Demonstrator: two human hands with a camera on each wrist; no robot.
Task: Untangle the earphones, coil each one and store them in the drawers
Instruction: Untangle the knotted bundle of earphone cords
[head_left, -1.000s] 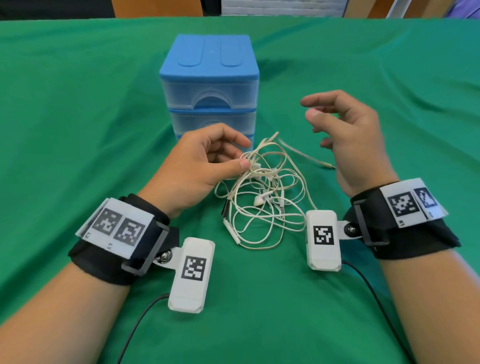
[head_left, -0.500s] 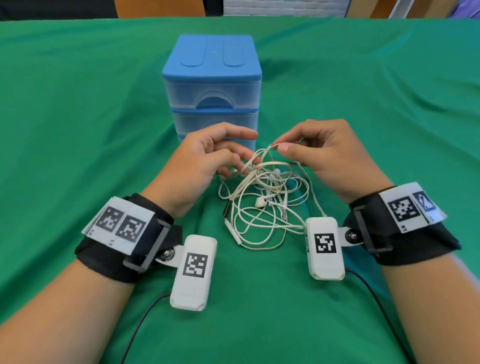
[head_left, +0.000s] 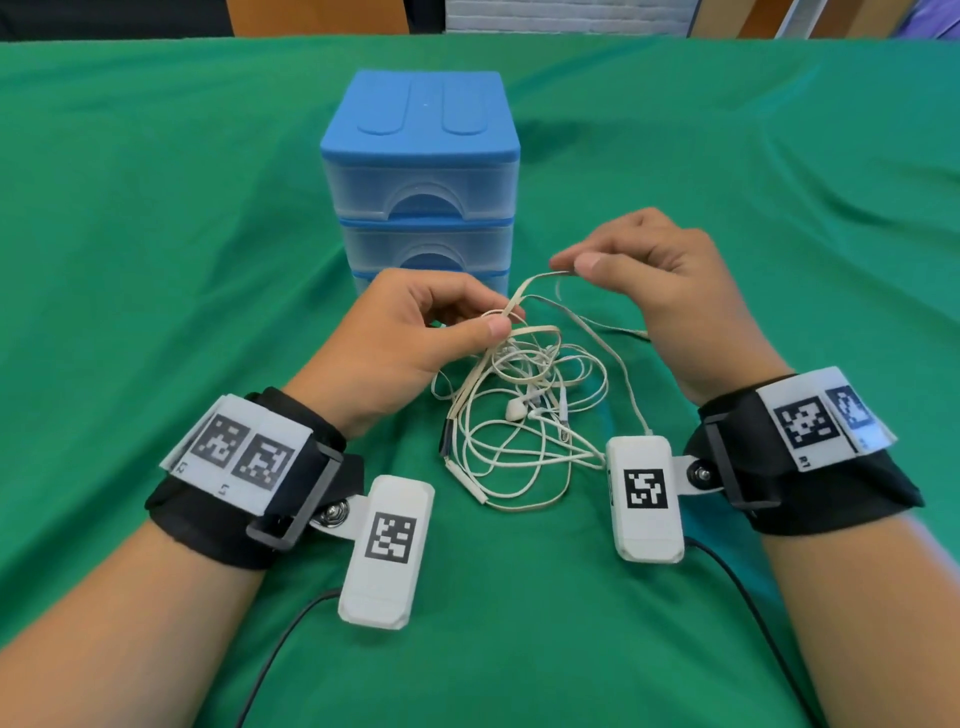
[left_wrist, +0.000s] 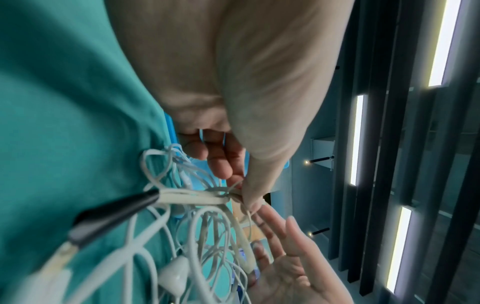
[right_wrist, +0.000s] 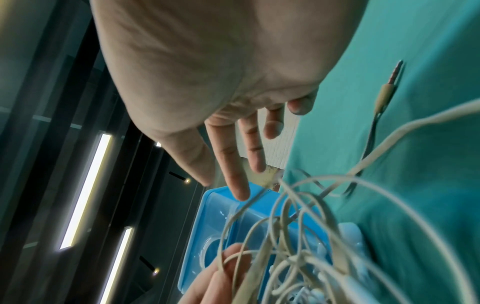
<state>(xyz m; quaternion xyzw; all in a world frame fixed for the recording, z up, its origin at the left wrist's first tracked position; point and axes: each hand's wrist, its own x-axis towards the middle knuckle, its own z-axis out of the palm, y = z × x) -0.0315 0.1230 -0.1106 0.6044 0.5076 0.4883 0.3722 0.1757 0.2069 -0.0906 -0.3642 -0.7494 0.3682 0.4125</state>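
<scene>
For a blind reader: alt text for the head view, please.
Two hands pull at tangled earphones on a green cloth: the left hand pinches cables, the right hand lifts one loop. Behind stands a blue drawer unit, drawers closed.

Green tablecloth, dark slatted panels, strip lights, perhaps ceiling-mounted

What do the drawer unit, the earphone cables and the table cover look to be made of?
Drawer unit: looks like moulded plastic, with an opaque matte blue top and frosted see-through drawer fronts.
Earphone cables: likely rubbery plastic, off-white; some strands are flat, others thin and round, and they bend in loose loops.
Table cover: appears to be matte green cloth, with soft creases and folds.
</scene>
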